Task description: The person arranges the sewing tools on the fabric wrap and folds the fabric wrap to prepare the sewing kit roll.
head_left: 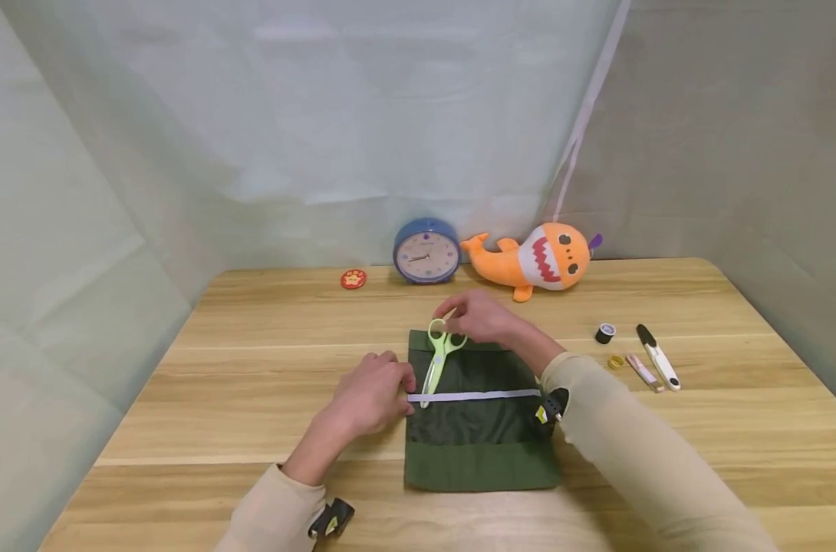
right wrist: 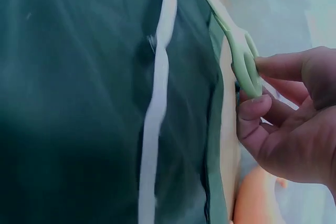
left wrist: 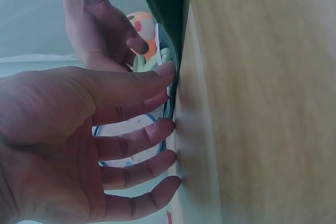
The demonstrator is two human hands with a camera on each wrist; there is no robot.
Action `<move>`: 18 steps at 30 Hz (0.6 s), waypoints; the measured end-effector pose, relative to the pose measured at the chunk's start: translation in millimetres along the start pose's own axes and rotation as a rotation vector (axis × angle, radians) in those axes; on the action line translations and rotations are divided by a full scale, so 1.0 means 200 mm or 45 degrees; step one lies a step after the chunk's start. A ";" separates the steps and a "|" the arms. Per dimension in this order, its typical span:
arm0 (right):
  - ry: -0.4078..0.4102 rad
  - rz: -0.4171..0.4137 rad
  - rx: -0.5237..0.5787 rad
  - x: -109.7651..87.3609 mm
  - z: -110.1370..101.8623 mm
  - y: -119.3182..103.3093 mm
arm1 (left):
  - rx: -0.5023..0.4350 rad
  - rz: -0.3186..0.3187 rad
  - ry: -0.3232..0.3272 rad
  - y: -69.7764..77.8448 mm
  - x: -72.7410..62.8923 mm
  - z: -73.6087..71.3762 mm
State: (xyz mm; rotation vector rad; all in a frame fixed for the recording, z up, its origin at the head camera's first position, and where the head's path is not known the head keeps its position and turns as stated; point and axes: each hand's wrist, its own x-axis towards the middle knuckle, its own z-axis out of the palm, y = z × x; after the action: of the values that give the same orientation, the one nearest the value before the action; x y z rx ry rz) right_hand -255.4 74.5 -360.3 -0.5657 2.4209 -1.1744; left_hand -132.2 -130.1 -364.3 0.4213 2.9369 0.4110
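A dark green fabric pouch (head_left: 483, 466) lies flat on the table, with a white elastic band (head_left: 494, 395) running across it. My right hand (head_left: 483, 316) pinches the handle loops of light green scissors (head_left: 440, 354) at the pouch's far edge. The scissor blades point toward me, and their tips pass under the band near its left end. In the right wrist view, thumb and fingers hold one handle loop (right wrist: 245, 69). My left hand (head_left: 375, 389) pinches the pouch's left edge by the band's end between thumb and index finger; its other fingers (left wrist: 142, 174) spread along the table.
To the right lie a black thread spool (head_left: 605, 333), a small yellow ring-shaped item (head_left: 615, 361), a pink-handled tool (head_left: 644, 373) and a white tool with a black cover (head_left: 658, 357). At the back are a blue clock (head_left: 427, 251), an orange plush shark (head_left: 528, 259) and a red disc (head_left: 353, 279).
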 end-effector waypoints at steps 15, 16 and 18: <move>-0.017 -0.089 -0.284 0.01 0.16 -0.08 | -0.023 0.005 -0.022 0.00 0.00 -0.01; 0.004 -0.094 -0.306 0.01 0.15 -0.08 | -0.021 0.008 -0.018 0.00 -0.01 -0.01; 0.045 -0.083 -0.349 -0.01 0.15 -0.08 | -0.020 0.011 -0.014 0.00 -0.01 -0.01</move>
State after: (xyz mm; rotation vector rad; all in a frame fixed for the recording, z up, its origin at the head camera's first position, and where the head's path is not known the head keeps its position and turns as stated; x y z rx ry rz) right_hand -236.3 48.1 -364.3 -0.7156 2.6317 -0.8874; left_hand -131.0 -131.8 -362.1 0.4326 2.9205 0.4312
